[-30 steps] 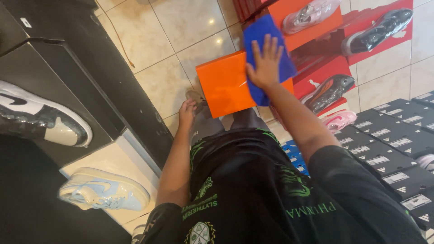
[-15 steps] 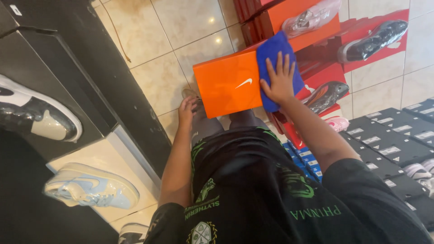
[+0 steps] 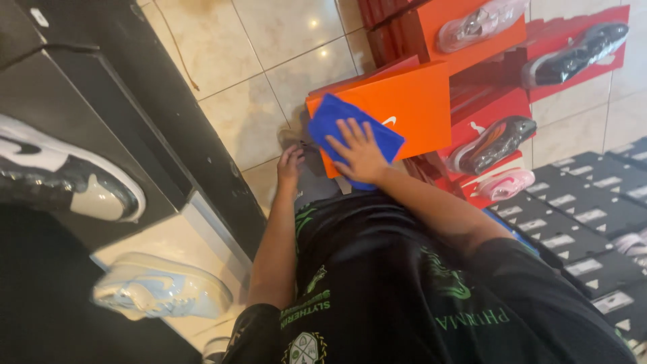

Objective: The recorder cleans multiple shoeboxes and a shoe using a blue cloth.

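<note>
Down in the head view, the right hand (image 3: 358, 149) lay flat with fingers spread wide, pressing a blue cloth (image 3: 350, 128) against the lower left part of an orange shoebox (image 3: 411, 101). That box stood tilted on the tiled floor (image 3: 269, 74), leaning by a stack of red boxes (image 3: 499, 101) that carried plastic-wrapped shoes (image 3: 492, 143). The left hand (image 3: 291, 164) sat just beside the box's lower left corner, fingers curled on the knee; whether it gripped anything could not be told. Black boxes (image 3: 579, 222) lay on the floor toward the right edge. On the shelf at left stood a black-and-white sneaker (image 3: 67, 178) and a pale blue sneaker (image 3: 162, 291).
</note>
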